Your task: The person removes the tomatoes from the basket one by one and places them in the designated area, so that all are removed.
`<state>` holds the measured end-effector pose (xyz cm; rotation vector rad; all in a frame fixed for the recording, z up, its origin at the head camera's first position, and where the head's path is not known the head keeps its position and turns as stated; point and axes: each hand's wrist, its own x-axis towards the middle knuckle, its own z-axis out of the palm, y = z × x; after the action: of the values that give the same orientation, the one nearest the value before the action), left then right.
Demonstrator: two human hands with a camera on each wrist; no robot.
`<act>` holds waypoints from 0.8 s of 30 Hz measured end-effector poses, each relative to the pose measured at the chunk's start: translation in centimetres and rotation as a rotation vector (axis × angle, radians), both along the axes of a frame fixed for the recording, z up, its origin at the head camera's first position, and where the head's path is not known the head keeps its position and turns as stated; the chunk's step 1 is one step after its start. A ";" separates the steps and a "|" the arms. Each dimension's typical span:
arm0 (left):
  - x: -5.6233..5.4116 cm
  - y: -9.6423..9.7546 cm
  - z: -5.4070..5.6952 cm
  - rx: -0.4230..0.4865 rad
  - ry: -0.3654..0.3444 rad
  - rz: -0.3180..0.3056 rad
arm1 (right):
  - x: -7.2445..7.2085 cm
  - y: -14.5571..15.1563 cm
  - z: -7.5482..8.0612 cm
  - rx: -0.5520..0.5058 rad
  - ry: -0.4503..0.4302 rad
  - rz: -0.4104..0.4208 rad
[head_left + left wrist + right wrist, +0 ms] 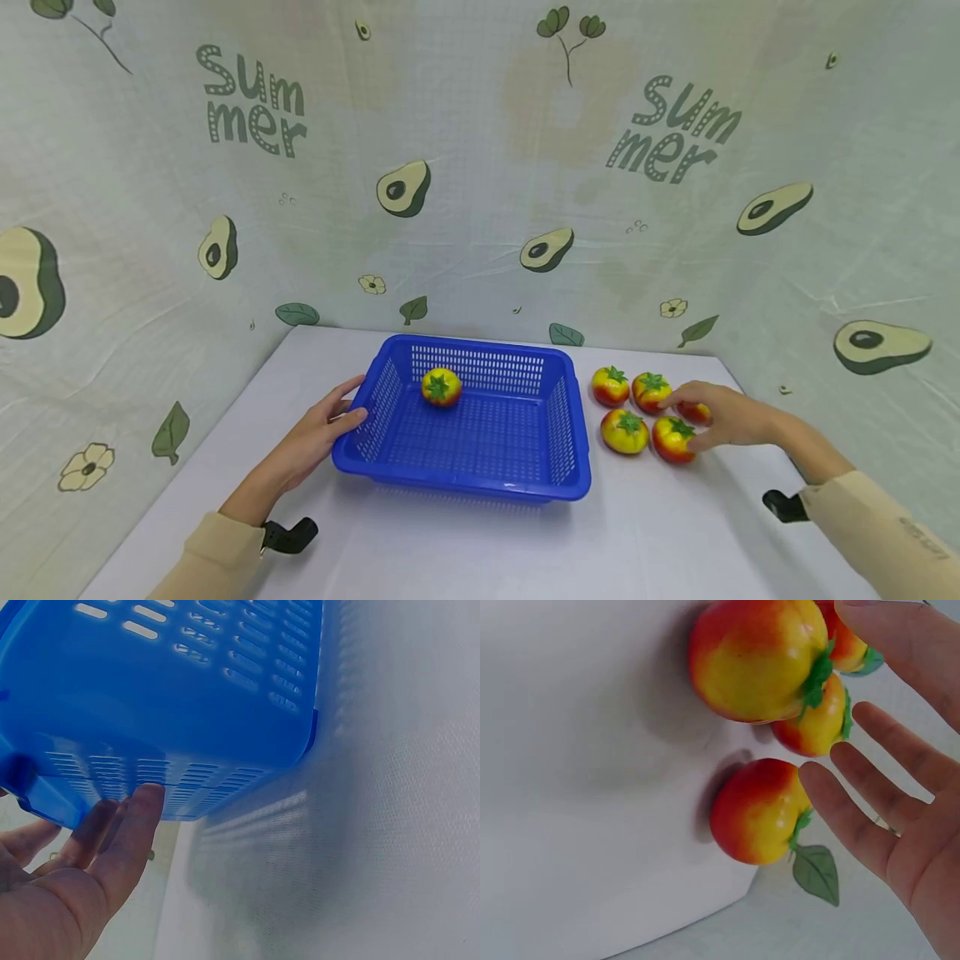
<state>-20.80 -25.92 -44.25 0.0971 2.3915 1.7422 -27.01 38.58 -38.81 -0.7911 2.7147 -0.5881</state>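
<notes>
A blue plastic basket [465, 479] with slotted walls stands on the white table, one red-and-yellow persimmon [441, 387] with a green leafy top lying inside it. At the basket's left side, my left hand [318, 433] grips the rim, thumb on top; its fingers [139, 832] lie against the outer wall. To the right of the basket several more persimmons [625, 432] sit in a cluster. My right hand [723, 414] hovers over the cluster's right side with fingers spread, partly hiding the rightmost persimmon [693, 412]. In the right wrist view a gap shows between thumb and fingers, beside a large persimmon [757, 660].
A pale cloth [480, 150] printed with avocados, leaves and lettering hangs behind and along both sides of the white table [450, 550]. Black wrist devices [291, 536] are worn on both forearms.
</notes>
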 end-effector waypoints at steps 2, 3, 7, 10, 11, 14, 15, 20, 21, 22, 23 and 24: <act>0.0 0.0 0.0 0.001 -0.001 0.002 | 0.0 -0.1 0.7 -0.004 0.007 -0.017; 0.0 0.0 0.0 0.002 -0.001 0.002 | 0.0 -0.2 1.1 -0.005 0.014 -0.019; 0.0 0.0 0.0 0.001 -0.006 0.003 | -0.2 -0.6 2.7 0.001 0.067 -0.015; 0.0 0.0 0.0 0.000 -0.005 0.003 | -0.4 -1.2 4.0 0.000 0.106 -0.020; 0.0 0.0 0.0 0.002 -0.005 0.004 | -0.5 -1.5 4.5 -0.001 0.115 -0.021; 0.0 -0.1 0.0 0.003 -0.002 0.003 | -0.8 -2.6 5.8 -0.006 0.135 -0.016; 0.0 -0.1 0.0 0.002 -0.002 0.003 | -0.9 -3.0 6.2 -0.004 0.143 -0.010; 0.0 -0.1 0.0 0.001 0.001 0.000 | -1.3 -5.1 7.9 -0.004 0.172 0.024; 0.0 -0.1 0.0 0.002 0.000 -0.001 | -1.3 -5.5 8.1 -0.002 0.176 0.031; 0.0 -0.1 0.0 0.003 0.000 -0.001 | -1.4 -5.8 8.3 -0.002 0.174 0.036; 0.0 0.0 0.0 0.003 -0.001 -0.001 | -1.4 -6.2 8.5 -0.002 0.173 0.043; 0.0 0.0 0.0 0.003 -0.002 -0.001 | -1.4 -6.5 8.7 -0.003 0.169 0.045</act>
<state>-20.79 -25.95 -44.21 0.0969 2.3872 1.7443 -28.45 32.05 -30.12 -0.9396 2.8397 -0.5383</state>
